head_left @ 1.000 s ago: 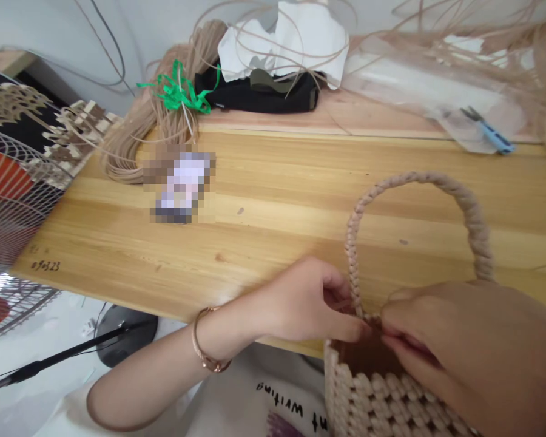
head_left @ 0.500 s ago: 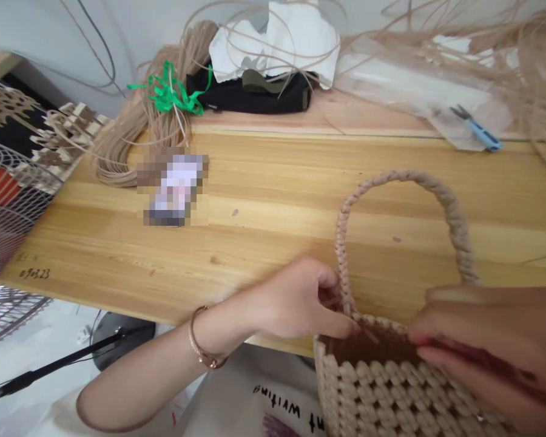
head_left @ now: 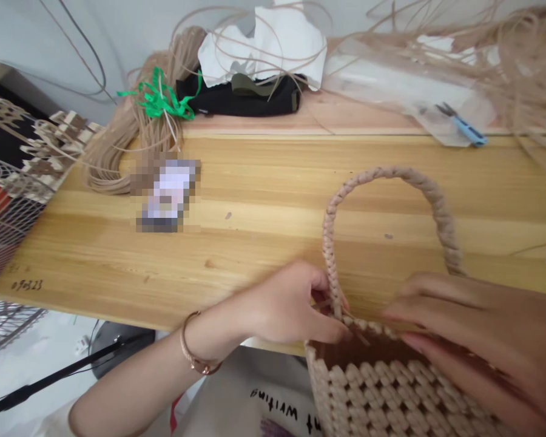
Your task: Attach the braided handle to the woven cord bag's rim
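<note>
A beige woven bag stands at the table's near edge, its braided handle arching up over the tabletop. My left hand is closed on the bag's rim at the handle's left foot, thumb at the inner side and fingers behind. A short loose strand end sticks out by the thumb, inside the opening. Over the right part of the rim is my right hand, a little blurred, its thumb and fingers reaching toward the opening with a gap between them. Whether a thin strand lies in those fingers is too blurred to tell.
A phone, blurred out, lies on the wooden table. Behind it are a cord bundle with green ties, a black pouch and blue-handled snips. A wire fan guard stands at left.
The whole view has shifted, so most things appear slightly further left. My right hand has raised its fingers somewhat and opened them wider above the rim. My left hand keeps its hold.
</note>
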`<action>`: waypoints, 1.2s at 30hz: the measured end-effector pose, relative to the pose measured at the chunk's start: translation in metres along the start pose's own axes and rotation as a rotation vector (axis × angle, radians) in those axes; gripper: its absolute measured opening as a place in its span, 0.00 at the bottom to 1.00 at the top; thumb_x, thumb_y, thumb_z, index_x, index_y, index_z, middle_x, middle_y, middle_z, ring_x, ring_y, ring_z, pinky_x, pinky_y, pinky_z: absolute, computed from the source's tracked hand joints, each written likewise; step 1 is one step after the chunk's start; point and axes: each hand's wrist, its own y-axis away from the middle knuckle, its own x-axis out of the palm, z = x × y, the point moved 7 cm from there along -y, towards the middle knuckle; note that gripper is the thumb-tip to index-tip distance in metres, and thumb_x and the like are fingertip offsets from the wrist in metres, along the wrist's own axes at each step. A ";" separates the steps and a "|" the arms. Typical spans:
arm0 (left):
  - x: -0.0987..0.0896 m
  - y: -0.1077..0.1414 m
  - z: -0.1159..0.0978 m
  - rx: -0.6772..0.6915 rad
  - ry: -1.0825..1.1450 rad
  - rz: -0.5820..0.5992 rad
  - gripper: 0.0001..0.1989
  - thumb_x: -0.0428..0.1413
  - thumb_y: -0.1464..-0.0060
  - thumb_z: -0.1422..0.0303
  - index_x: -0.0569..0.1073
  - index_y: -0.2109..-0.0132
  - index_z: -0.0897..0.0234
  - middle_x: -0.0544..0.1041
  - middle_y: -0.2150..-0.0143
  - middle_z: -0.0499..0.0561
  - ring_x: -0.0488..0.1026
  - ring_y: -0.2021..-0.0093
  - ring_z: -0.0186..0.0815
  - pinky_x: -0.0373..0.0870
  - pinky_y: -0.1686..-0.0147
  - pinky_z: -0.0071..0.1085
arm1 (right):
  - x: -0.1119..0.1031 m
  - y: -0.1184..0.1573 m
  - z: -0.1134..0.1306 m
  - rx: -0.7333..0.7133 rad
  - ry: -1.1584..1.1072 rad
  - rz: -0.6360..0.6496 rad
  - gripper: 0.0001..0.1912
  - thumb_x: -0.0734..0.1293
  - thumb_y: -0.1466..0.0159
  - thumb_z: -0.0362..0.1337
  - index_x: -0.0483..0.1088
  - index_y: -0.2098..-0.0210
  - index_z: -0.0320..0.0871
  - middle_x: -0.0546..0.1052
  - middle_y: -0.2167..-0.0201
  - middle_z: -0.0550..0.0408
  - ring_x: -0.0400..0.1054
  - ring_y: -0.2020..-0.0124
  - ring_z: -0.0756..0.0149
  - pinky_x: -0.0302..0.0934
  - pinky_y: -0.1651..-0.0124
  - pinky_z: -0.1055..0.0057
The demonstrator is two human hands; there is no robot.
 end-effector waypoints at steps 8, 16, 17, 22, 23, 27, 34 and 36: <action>-0.002 0.000 0.009 -0.093 -0.063 -0.032 0.03 0.56 0.58 0.76 0.72 0.71 0.69 0.66 0.77 0.42 0.59 0.76 0.24 0.54 0.78 0.21 | 0.010 -0.003 0.002 -0.149 -0.116 0.087 0.15 0.56 0.44 0.30 0.69 0.67 0.56 0.80 0.72 0.59 0.74 0.76 0.64 0.65 0.82 0.71; 0.006 0.000 -0.002 -0.013 -0.011 0.040 0.06 0.55 0.58 0.79 0.72 0.70 0.66 0.67 0.76 0.40 0.60 0.76 0.24 0.58 0.75 0.21 | 0.016 -0.008 -0.002 -0.032 -0.263 0.309 0.15 0.61 0.47 0.31 0.74 0.66 0.57 0.80 0.73 0.66 0.74 0.76 0.69 0.61 0.83 0.80; 0.006 0.000 -0.004 0.004 -0.005 0.049 0.06 0.55 0.58 0.79 0.72 0.69 0.66 0.67 0.76 0.40 0.60 0.76 0.24 0.59 0.74 0.21 | 0.017 -0.008 -0.003 -0.015 -0.273 0.320 0.15 0.62 0.47 0.31 0.74 0.67 0.57 0.80 0.73 0.66 0.74 0.76 0.69 0.60 0.84 0.80; 0.008 -0.001 0.000 -0.022 0.026 0.054 0.05 0.58 0.58 0.76 0.73 0.70 0.65 0.68 0.76 0.40 0.62 0.75 0.24 0.62 0.72 0.22 | 0.019 -0.011 0.002 -0.040 -0.276 0.322 0.14 0.63 0.48 0.31 0.73 0.70 0.59 0.79 0.77 0.68 0.73 0.80 0.69 0.57 0.87 0.78; 0.008 -0.001 0.000 -0.023 0.031 0.051 0.05 0.58 0.58 0.76 0.73 0.70 0.64 0.68 0.77 0.39 0.62 0.75 0.24 0.62 0.72 0.21 | 0.019 -0.011 0.002 -0.047 -0.272 0.322 0.13 0.63 0.49 0.32 0.73 0.71 0.59 0.79 0.78 0.68 0.72 0.81 0.69 0.57 0.87 0.77; 0.006 -0.002 0.000 -0.025 -0.010 0.013 0.06 0.60 0.59 0.76 0.73 0.69 0.65 0.66 0.78 0.39 0.61 0.77 0.24 0.60 0.75 0.21 | 0.022 -0.014 0.005 -0.056 -0.256 0.381 0.12 0.63 0.50 0.32 0.74 0.74 0.57 0.77 0.80 0.67 0.70 0.84 0.68 0.60 0.84 0.74; 0.008 -0.003 -0.003 0.014 -0.011 0.033 0.06 0.60 0.60 0.77 0.71 0.73 0.66 0.66 0.77 0.41 0.61 0.76 0.23 0.57 0.79 0.18 | 0.017 -0.018 0.008 -0.099 -0.230 0.271 0.13 0.61 0.49 0.31 0.74 0.73 0.56 0.77 0.81 0.67 0.69 0.85 0.69 0.64 0.82 0.74; 0.008 -0.003 -0.004 0.054 -0.022 0.021 0.05 0.60 0.59 0.76 0.71 0.73 0.65 0.66 0.77 0.41 0.60 0.77 0.23 0.56 0.80 0.18 | 0.015 -0.016 0.008 -0.113 -0.223 0.233 0.14 0.60 0.48 0.31 0.74 0.72 0.55 0.77 0.80 0.67 0.70 0.84 0.68 0.64 0.83 0.72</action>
